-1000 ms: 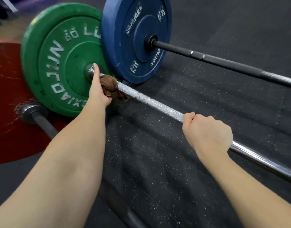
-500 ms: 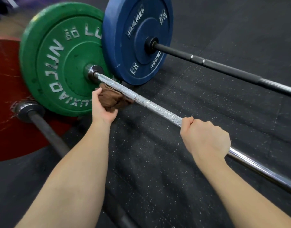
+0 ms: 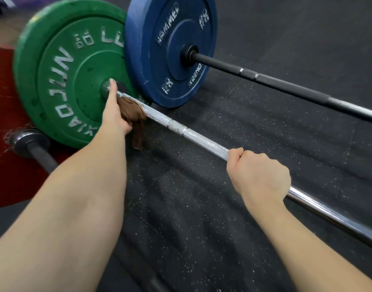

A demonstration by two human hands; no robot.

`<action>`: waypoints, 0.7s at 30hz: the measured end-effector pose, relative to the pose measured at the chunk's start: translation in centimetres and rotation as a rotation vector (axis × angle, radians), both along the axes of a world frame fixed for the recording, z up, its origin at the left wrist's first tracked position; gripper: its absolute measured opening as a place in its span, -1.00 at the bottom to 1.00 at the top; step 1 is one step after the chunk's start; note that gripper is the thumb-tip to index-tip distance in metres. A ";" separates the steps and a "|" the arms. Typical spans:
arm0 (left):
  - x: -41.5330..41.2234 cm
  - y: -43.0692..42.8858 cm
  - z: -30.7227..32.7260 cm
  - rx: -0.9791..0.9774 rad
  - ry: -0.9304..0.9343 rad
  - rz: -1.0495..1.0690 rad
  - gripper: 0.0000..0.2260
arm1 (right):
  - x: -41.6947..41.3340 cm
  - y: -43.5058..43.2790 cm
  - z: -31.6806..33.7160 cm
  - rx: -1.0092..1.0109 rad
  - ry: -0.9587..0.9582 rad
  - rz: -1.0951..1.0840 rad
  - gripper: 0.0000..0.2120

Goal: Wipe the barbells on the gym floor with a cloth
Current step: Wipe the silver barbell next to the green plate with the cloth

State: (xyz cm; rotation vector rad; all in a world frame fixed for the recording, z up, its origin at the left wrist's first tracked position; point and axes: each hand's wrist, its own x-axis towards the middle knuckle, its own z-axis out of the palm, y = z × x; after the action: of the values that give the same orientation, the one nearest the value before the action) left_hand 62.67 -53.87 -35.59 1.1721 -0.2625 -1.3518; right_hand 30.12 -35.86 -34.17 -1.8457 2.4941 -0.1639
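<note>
Left hand (image 3: 114,111) grips the brown cloth (image 3: 136,115), bunched round the silver barbell (image 3: 202,142) right up at the collar, beside the green plate (image 3: 60,81). Its index finger lies straight along the bar, tip at the collar. A tail of cloth hangs toward the speckled rubber floor (image 3: 202,218). Right hand (image 3: 258,175) is a closed fist round the same shaft, further along, where the knurling ends and smooth chrome starts. Black barbell (image 3: 286,85) lies beyond, carrying the blue plate (image 3: 170,49), which overlaps the green one from my view; can't tell if they touch. Third barbell (image 3: 41,157), dark, sits far left over a red surface (image 3: 4,127).
</note>
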 end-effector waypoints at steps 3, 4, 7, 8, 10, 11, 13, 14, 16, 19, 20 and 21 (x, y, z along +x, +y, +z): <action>-0.5 0.0 -0.2 0.030 -0.045 0.049 -0.21 | 0.0 0.0 0.0 0.007 0.007 0.005 -0.50; -0.4 0.0 -0.6 0.054 -0.041 0.087 -0.16 | 0.0 -0.1 0.0 0.011 0.007 0.005 -0.50; 1.6 -2.2 -3.9 0.114 -0.008 0.213 0.08 | -0.1 -0.1 -0.1 0.023 0.005 0.005 -0.49; 2.5 -3.1 -5.2 0.105 0.000 0.255 0.11 | 0.0 -0.1 0.0 0.021 0.006 0.007 -0.48; 3.1 -3.7 -6.3 0.087 0.004 0.317 0.10 | 0.0 -0.1 0.0 0.016 0.002 0.006 -0.48; 3.1 -3.7 -6.2 0.088 0.002 0.339 0.06 | 0.0 -0.1 0.0 0.016 -0.002 0.004 -0.49; 1.9 -2.9 -4.8 0.101 -0.033 0.396 -0.10 | -0.1 -0.1 0.0 0.020 -0.005 0.001 -0.49; 1.6 -2.7 -4.3 0.107 -0.042 0.413 -0.16 | -0.1 -0.1 0.0 0.022 -0.005 0.000 -0.49; 0.9 -2.5 -2.7 0.086 -0.015 0.440 -0.17 | -0.1 -0.1 0.0 0.026 -0.002 -0.001 -0.49; 0.7 -2.7 -1.1 0.042 -0.005 0.270 -0.28 | 0.0 -0.1 0.1 0.035 0.006 -0.002 -0.48; 0.6 -2.6 -0.8 0.011 0.020 0.189 -0.35 | 0.1 -0.1 0.1 0.036 0.008 -0.004 -0.47; 0.6 -2.6 -0.8 -0.007 0.059 0.137 -0.37 | 0.1 -0.1 0.2 0.037 0.009 -0.006 -0.46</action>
State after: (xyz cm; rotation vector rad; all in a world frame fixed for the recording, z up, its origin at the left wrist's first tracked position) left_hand 63.23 -56.42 -36.36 1.1224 -0.1421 -1.2623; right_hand 30.20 -35.94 -34.00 -1.8300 2.4910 -0.1093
